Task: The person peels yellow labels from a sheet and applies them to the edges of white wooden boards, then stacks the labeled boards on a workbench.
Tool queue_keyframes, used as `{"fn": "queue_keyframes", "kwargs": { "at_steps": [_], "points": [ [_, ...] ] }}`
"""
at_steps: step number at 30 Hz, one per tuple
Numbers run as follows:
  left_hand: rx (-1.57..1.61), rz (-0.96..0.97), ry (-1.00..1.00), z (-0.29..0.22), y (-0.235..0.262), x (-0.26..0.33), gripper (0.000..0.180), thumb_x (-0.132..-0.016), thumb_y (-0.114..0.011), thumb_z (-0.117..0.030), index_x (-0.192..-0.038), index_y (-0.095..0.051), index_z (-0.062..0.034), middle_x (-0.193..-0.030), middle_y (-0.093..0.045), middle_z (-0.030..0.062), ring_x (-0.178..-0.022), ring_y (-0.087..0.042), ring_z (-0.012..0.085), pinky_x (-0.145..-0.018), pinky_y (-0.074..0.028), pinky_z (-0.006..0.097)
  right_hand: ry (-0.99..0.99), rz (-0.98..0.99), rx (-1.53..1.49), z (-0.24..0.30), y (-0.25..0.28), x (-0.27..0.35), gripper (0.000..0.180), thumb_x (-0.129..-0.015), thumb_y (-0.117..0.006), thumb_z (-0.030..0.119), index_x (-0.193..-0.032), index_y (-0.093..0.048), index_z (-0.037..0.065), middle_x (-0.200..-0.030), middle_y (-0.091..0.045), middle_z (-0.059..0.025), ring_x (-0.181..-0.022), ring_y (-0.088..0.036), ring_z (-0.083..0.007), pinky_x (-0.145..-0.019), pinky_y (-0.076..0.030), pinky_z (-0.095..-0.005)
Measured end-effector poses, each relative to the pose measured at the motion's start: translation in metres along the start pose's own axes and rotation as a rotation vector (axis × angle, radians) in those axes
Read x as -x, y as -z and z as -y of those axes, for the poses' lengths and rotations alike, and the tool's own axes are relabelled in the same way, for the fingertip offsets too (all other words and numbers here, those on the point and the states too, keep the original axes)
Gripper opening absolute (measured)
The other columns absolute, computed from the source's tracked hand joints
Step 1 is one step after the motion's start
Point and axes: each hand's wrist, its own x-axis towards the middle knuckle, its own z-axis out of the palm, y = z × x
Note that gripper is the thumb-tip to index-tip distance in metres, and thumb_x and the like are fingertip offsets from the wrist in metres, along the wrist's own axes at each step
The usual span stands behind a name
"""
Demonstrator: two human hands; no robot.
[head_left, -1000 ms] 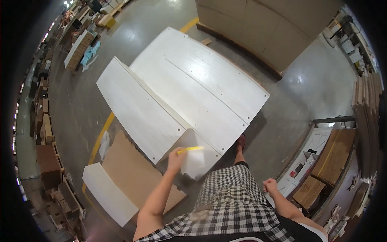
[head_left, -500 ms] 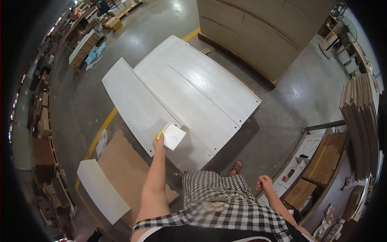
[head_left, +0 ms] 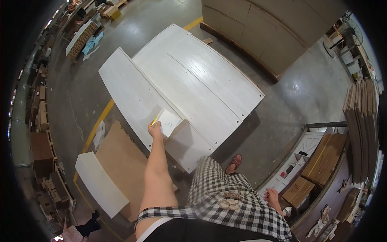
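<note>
My left hand [head_left: 154,130] is closed around the edge of a small white-topped block [head_left: 170,122] with faint print and a brown side; I cannot make out its exact kind. A slim yellow object [head_left: 155,120] shows at the same hand's fingers. The hand and block are over wide white panels [head_left: 193,76] with small drilled holes, lying side by side at waist height or lower. Whether the block touches the panels I cannot tell. Down at my right side, my right hand [head_left: 272,196] hangs with loosely parted fingers, and nothing shows in it.
A brown cardboard sheet [head_left: 125,157] and a white board [head_left: 100,187] lie at the left. Tall cardboard-covered stock [head_left: 258,32] stands far right of the panels. A rack with brown cartons [head_left: 324,157] is on my right. Part of another person [head_left: 74,233] shows lower left.
My left hand has moved slightly forward and left with the block, whose brown side now shows. My right hand has dropped lower and its fingers have loosened. My view has shifted slightly.
</note>
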Motion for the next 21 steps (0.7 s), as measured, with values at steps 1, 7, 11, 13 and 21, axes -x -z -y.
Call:
{"fn": "queue_keyframes", "kwargs": {
  "at_steps": [1,7,11,13,21],
  "points": [
    [-0.024,-0.016,0.015,-0.006,-0.005,0.004,0.051,-0.076,-0.071,-0.001,-0.121,-0.046,-0.0018,-0.11,-0.056,0.0117,-0.098,-0.055,0.0217,-0.084,-0.046,0.03,0.0,-0.011,-0.002,0.012,-0.019,0.006,0.017,-0.088,-0.056,0.019,-0.094,-0.054,0.003,-0.065,-0.055,-0.006,-0.048,-0.053,-0.0155,-0.041,-0.045,-0.0296],
    [-0.163,-0.085,0.064,-0.019,0.013,-0.007,0.076,-0.072,-0.075,-0.007,-0.135,-0.032,-0.0064,-0.121,-0.052,0.0136,-0.11,-0.052,0.026,-0.094,-0.042,0.035,0.157,0.19,0.087,0.068,-0.096,0.031,0.017,-0.093,-0.054,0.021,-0.095,-0.055,0.004,-0.068,-0.058,-0.0045,-0.051,-0.054,-0.013,-0.045,-0.046,-0.0274],
    [-0.347,-0.213,-0.036,-0.019,0.031,-0.005,0.08,-0.069,-0.073,-0.007,-0.136,-0.03,-0.0072,-0.126,-0.048,0.0148,-0.114,-0.048,0.0313,-0.099,-0.038,0.039,0.138,0.202,0.112,0.077,-0.106,0.031,0.016,-0.092,-0.054,0.021,-0.095,-0.055,0.005,-0.069,-0.058,-0.0044,-0.052,-0.055,-0.0129,-0.047,-0.047,-0.0271],
    [-0.383,-0.267,-0.164,-0.011,0.039,-0.003,0.08,-0.068,-0.072,-0.006,-0.136,-0.031,-0.0069,-0.129,-0.044,0.0162,-0.12,-0.042,0.0334,-0.102,-0.033,0.042,0.1,0.183,0.128,0.073,-0.102,0.026,0.016,-0.092,-0.054,0.021,-0.096,-0.055,0.006,-0.069,-0.058,-0.0044,-0.052,-0.055,-0.0132,-0.047,-0.047,-0.0273],
    [-0.337,-0.015,-0.365,-0.005,-0.006,0.063,0.064,-0.073,-0.059,0.002,-0.133,-0.036,-0.0036,-0.129,-0.04,0.0169,-0.12,-0.038,0.0329,-0.103,-0.031,0.042,0.001,0.023,-0.026,0.041,-0.06,0.019,0.015,-0.092,-0.053,0.02,-0.098,-0.055,0.006,-0.071,-0.06,-0.0073,-0.052,-0.056,-0.0162,-0.046,-0.047,-0.0293]
  ]
}}
